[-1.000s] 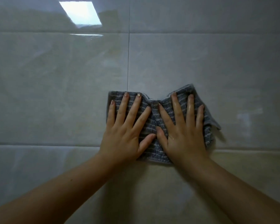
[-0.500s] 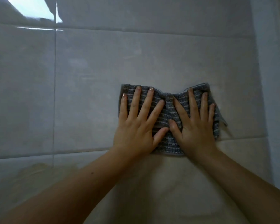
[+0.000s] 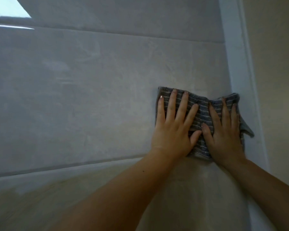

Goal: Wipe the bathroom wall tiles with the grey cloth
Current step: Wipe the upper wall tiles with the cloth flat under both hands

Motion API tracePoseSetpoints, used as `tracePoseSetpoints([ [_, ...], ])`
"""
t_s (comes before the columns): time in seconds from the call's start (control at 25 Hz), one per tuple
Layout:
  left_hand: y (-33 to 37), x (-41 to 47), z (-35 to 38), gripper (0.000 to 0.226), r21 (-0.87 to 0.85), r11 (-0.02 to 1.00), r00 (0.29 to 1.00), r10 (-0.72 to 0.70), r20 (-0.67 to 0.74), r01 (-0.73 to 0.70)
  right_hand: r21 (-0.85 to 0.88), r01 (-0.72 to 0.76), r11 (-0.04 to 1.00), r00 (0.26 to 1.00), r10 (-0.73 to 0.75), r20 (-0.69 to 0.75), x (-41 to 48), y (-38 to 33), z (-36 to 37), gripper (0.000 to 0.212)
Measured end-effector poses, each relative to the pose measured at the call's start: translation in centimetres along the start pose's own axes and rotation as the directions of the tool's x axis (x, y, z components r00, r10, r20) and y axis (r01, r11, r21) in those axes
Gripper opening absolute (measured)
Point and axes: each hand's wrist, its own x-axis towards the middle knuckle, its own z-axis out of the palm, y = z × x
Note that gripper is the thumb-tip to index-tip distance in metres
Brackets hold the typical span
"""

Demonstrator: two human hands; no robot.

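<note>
A grey cloth (image 3: 203, 110) with thin pale stripes lies spread flat against the glossy pale wall tiles (image 3: 90, 97), at the right end of a wide tile. My left hand (image 3: 172, 130) presses on its left half with fingers spread. My right hand (image 3: 225, 135) presses on its right half, also flat. The cloth's right edge reaches the white corner trim, and a loose corner of it (image 3: 248, 132) hangs off to the right.
A white vertical trim strip (image 3: 235, 64) borders the tiles on the right, with a beige wall (image 3: 274, 80) beyond it. A horizontal grout line (image 3: 57, 165) runs below the cloth's level. A bright light reflection (image 3: 8, 9) shows at the top left.
Both hands have slid the cloth to the right along the tile, from near a vertical grout line up to the white corner trim. The hands stay flat on it.
</note>
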Motion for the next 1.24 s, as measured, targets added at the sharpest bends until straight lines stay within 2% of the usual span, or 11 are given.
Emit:
tracePoseSetpoints([
  [0.16, -2.2, -1.7, -0.1, 0.071, 0.015, 0.998, 0.998, 0.063, -0.021, -0.062, -0.030, -0.069, 0.997, 0.998, 0.069, 0.010, -1.0, -2.3, 0.2, 0.067],
  [0.4, -9.6, -6.8, -1.9, 0.070, 0.044, 0.999, 0.999, 0.018, -0.047, -0.016, -0.050, 0.035, 0.998, 0.999, -0.035, 0.015, -1.6, -10.8, 0.9, 0.068],
  [0.76, -24.9, -17.1, -5.8, 0.071, 0.123, 0.983, 0.989, -0.131, -0.067, 0.138, 0.017, 0.165, 0.986, 0.986, -0.165, 0.018, -2.0, -29.4, 2.1, 0.069],
  [0.92, -32.6, -22.1, -7.5, 0.071, 0.148, 0.977, 0.986, -0.142, -0.090, 0.155, 0.037, 0.210, 0.977, 0.978, -0.210, 0.012, -3.1, -38.4, 2.8, 0.068],
  [1.08, -38.9, -24.8, -9.1, 0.071, 0.136, 0.982, 0.987, -0.120, -0.111, 0.134, 0.022, 0.183, 0.983, 0.982, -0.184, 0.041, -3.6, -45.3, 3.2, 0.069],
  [1.24, -45.3, -22.7, -11.0, 0.073, 0.155, 0.978, 0.986, -0.127, -0.107, 0.143, 0.019, 0.077, 0.997, 0.993, -0.078, 0.084, 0.4, -50.5, 3.2, 0.073],
])
